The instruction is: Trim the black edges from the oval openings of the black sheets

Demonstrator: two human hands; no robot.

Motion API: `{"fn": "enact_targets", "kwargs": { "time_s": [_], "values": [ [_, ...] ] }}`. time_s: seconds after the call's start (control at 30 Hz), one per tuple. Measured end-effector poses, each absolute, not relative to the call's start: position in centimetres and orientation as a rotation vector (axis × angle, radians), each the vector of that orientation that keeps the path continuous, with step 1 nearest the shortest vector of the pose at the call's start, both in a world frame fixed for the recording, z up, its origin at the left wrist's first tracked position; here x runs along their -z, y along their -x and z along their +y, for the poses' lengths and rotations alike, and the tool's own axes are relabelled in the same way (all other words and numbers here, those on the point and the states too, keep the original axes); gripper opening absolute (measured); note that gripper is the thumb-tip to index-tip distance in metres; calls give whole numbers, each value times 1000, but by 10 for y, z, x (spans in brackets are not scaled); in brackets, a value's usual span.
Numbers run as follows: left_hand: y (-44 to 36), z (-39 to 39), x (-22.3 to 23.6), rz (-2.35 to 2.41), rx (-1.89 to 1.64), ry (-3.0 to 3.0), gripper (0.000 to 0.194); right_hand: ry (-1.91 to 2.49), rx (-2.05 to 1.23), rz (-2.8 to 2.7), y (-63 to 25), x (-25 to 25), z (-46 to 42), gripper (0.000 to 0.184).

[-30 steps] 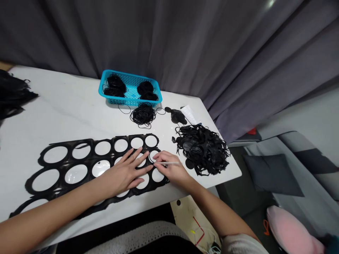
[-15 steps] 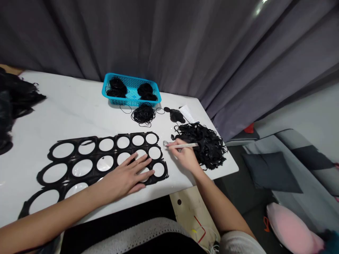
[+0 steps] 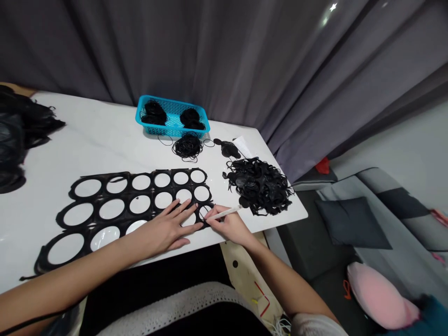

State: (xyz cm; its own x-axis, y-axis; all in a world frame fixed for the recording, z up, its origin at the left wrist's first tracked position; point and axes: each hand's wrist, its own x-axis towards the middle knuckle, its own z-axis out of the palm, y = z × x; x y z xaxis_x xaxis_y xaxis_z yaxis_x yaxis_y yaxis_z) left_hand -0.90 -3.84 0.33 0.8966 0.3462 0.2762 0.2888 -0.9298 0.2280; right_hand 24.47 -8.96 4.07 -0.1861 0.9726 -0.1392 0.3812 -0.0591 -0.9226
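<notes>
Black holed sheet (image 3: 151,180), pressed flat under spread left hand (image 3: 164,228); white stylus (image 3: 224,213) pinched in right hand (image 3: 229,227), its tip at one hole.

On the worktop (image 3: 105,130) we see a blue plastic basket (image 3: 171,131) holding two bunches of black elastic cords (image 3: 153,113), with a loose coil (image 3: 187,147) just in front of it. To its right we find a black rubbery scrap heap (image 3: 259,185), a white paper slip (image 3: 242,146) near its far side, and another black pile (image 3: 17,130) at the worktop's left end. Behind hangs a grey curtain (image 3: 210,51), while to the right, beyond the worktop, we see a sofa (image 3: 395,219) with a dark cushion (image 3: 352,223) and a pink cushion (image 3: 380,296).
</notes>
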Motion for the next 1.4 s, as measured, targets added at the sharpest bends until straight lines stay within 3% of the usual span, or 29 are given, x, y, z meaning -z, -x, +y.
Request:
{"fn": "enact_targets", "kwargs": {
  "time_s": [0.23,0.43,0.67,0.77,0.9,1.0,1.27,1.4],
  "values": [
    [8,-39,-5,496,-404,-2900,52,1432,-1124,-1720,-243,-42,-95,12],
    [9,-38,-4,482,-398,-2894,54,1400,-622,-2105,-237,-26,-108,9],
    [9,-45,-16,479,-440,-2912,50,1712,-247,-1609,-299,-36,-46,18],
    [18,-61,-23,602,-475,-2938,55,1663,-512,-1503,-295,-49,-35,14],
    [35,-86,-18,875,-605,-2882,45,1435,-1064,-1581,-251,-52,-47,11],
    [41,-101,-8,942,-598,-2850,43,1309,-1298,-1663,-222,-47,-59,12],
    [37,-115,0,1039,-592,-2858,52,1288,-1366,-1719,-206,-35,-75,12],
    [34,-115,-2,1040,-575,-2869,46,1309,-1216,-1337,-215,-34,-69,18]
  ]
}}
